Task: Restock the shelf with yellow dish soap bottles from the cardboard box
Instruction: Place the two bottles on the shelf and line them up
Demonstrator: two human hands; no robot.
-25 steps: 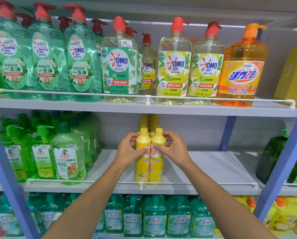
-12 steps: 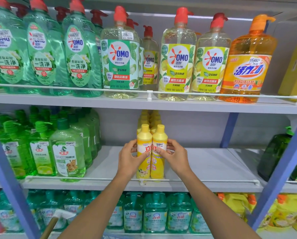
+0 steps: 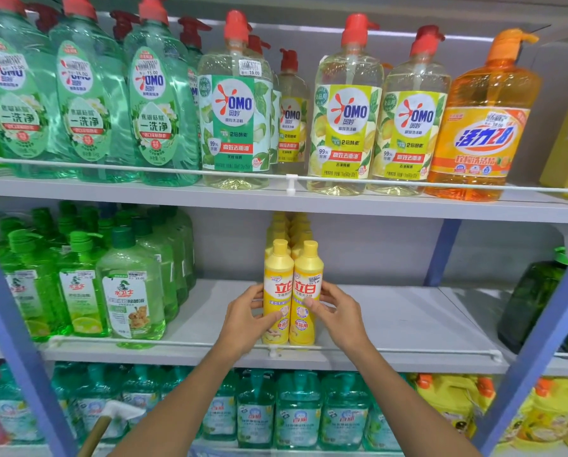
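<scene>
On the middle shelf, heading a double row of yellow dish soap bottles, the left hand clasps the left front bottle and the right hand the right front bottle at mid-label, a sound hold since these capped, opaque, seemingly full bodies look stiff, smooth and tippy.

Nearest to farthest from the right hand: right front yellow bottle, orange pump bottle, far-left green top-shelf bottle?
1. Right front yellow bottle: in the right hand.
2. Orange pump bottle: top shelf, right.
3. Far-left green bottle: top shelf, left.
</scene>
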